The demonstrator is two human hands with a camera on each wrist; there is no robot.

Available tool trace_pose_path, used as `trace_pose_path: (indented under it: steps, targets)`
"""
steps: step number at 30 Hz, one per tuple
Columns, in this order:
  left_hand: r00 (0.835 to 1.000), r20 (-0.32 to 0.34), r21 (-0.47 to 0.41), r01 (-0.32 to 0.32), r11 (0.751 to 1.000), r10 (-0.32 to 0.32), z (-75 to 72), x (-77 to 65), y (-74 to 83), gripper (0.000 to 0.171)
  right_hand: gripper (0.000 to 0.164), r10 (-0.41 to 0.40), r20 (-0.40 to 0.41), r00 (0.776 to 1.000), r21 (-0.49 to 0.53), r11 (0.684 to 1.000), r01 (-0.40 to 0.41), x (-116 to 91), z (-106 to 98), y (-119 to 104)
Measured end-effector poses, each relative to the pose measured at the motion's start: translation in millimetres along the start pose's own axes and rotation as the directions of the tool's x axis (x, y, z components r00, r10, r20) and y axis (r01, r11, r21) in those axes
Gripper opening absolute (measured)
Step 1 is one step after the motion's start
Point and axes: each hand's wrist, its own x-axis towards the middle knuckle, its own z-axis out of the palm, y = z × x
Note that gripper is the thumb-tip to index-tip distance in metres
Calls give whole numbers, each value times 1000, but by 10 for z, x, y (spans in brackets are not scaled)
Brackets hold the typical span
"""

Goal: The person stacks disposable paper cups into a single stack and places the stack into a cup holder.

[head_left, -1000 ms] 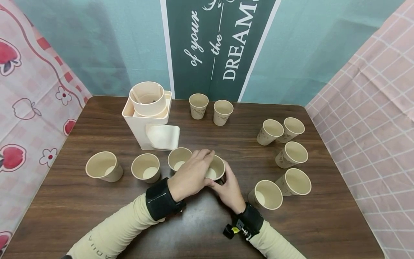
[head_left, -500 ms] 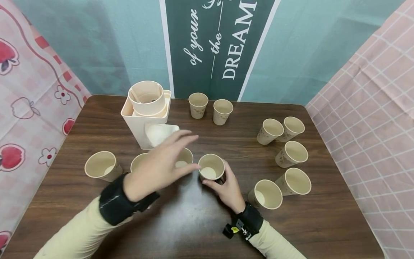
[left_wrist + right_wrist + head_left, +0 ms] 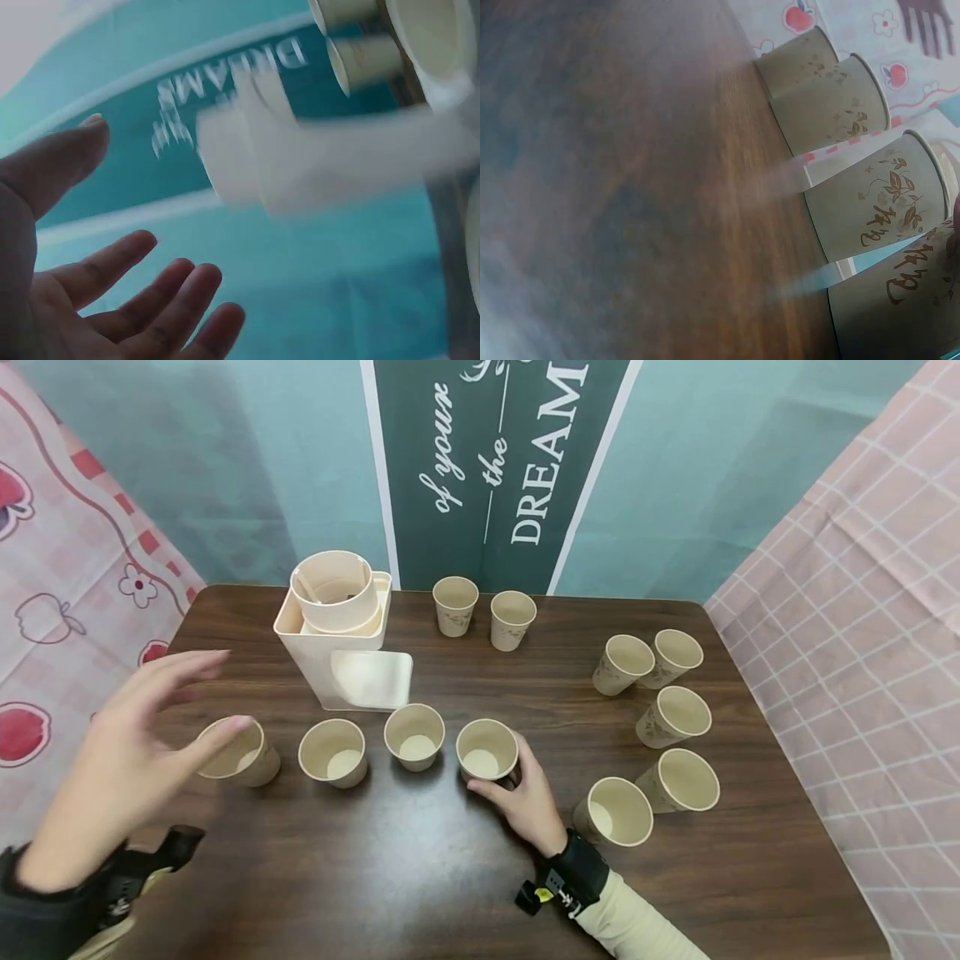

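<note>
In the head view my right hand (image 3: 528, 797) grips a beige paper cup (image 3: 487, 752), thumb in front and fingers around its right side. The right wrist view shows the printed wall of this paper cup (image 3: 892, 311) at the lower right, with hardly any of the hand. My left hand (image 3: 142, 743) hovers over the left side of the table, fingers spread and holding nothing. Its thumb overlaps the leftmost paper cup (image 3: 251, 764) in view; contact cannot be told. Two more paper cups, one left-centre (image 3: 333, 752) and one central (image 3: 415, 737), stand between the hands.
A white bin-like container (image 3: 318, 668) holding a round white piece (image 3: 333, 610) stands at the back left. Behind are two paper cups (image 3: 454, 607). Several more paper cups (image 3: 673, 718) stand at the right. The brown table (image 3: 390, 877) ends at the hanging cloths.
My left hand has left the cup in the right hand and swung left, past the middle cups to the leftmost one. My right hand stays on its cup.
</note>
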Motion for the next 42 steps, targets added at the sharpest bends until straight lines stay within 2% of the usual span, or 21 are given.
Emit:
trace_pose_path:
  steps: [2, 4, 7, 9, 12, 15, 16, 20, 23, 26, 31, 36, 42]
  targets:
    - [996, -22, 15, 87, 996, -87, -97, -86, -177, 70, 76, 3, 1, 1000, 4, 1000, -3, -1, 2, -4]
    - [989, -35, 13, 142, 990, -142, -162, -156, -353, 74, 77, 10, 2, 1000, 3, 1000, -10, -3, 1, -10]
    - [984, -18, -30, 176, 984, -177, -196, -243, -603, 81, 77, 22, 5, 1000, -1, 1000, -22, -8, 1, -11]
    - [982, 5, -50, 191, 980, -191, -164, -308, -764, 85, 77, 24, 4, 1000, 0, 1000, -24, -8, 1, 2]
    - [969, 55, -62, 243, 968, -240, -63, -428, -967, 87, 76, 9, -5, 1000, -10, 1000, -9, -6, 3, 67]
    - [953, 98, -71, 293, 953, -286, 55, -561, -1108, 88, 76, 0, -3, 1000, -21, 1000, -1, 0, 2, 174]
    - [952, 107, -88, 295, 951, -286, 92, -597, -1141, 88, 76, -1, -1, 1000, -24, 1000, 1, 1, 1, 207]
    - [948, 142, -156, 307, 939, -286, 217, -698, -1231, 89, 78, 5, 1, 1000, -22, 1000, -5, 0, -6, 282]
    - [941, 174, -172, 318, 932, -289, 295, -742, -1257, 88, 78, 2, -8, 1000, -19, 1000, -2, -6, -14, 285]
    - [940, 177, -177, 321, 930, -291, 367, -772, -1261, 87, 78, -4, -6, 1000, -16, 1000, 4, -12, -20, 273]
    - [950, 134, -178, 302, 937, -281, 477, -800, -1250, 84, 77, -1, -14, 1000, -19, 1000, 1, -9, -21, 271]
    - [959, 83, -179, 283, 942, -272, 521, -832, -1249, 83, 77, 5, -12, 1000, -22, 1000, -5, -7, -18, 287]
    - [957, 32, -194, 288, 938, -287, 557, -864, -1230, 78, 79, 22, -13, 1000, -25, 999, -23, -9, -16, 303]
